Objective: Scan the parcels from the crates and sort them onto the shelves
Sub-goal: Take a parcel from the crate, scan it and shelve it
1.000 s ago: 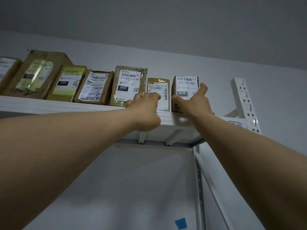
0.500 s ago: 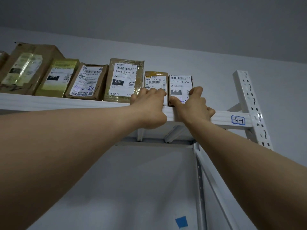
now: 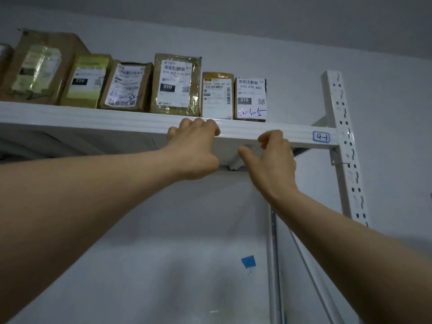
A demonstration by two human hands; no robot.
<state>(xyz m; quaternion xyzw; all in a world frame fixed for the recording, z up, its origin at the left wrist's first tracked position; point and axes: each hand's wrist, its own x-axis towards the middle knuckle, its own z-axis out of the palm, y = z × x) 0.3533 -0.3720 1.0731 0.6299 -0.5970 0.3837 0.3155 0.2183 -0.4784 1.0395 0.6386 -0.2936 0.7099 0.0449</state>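
A row of brown parcels stands upright on the white top shelf (image 3: 93, 118). The rightmost is a small box with a white label reading 070 (image 3: 250, 99), with a slim parcel (image 3: 217, 95) on its left and a taller parcel marked 010 (image 3: 175, 84) beyond that. My left hand (image 3: 195, 146) is below the slim parcel, its fingers curled at the shelf's front edge and holding nothing. My right hand (image 3: 272, 157) hangs just under the shelf edge, below the 070 box, fingers loosely curled and empty. Neither hand touches a parcel.
Further left stand a parcel with a handwritten mark (image 3: 127, 86), a yellowish one marked 220 (image 3: 87, 81) and a large box (image 3: 39, 66). A perforated white upright (image 3: 343, 136) carries the shelf at right, near a label reading 4-1 (image 3: 321, 137). Blue tape (image 3: 248, 261) marks the wall below.
Both hands have let go of the slim parcel and the 070 box and dropped from the parcels to the shelf's front edge. The 070 box now stands against the slim parcel.
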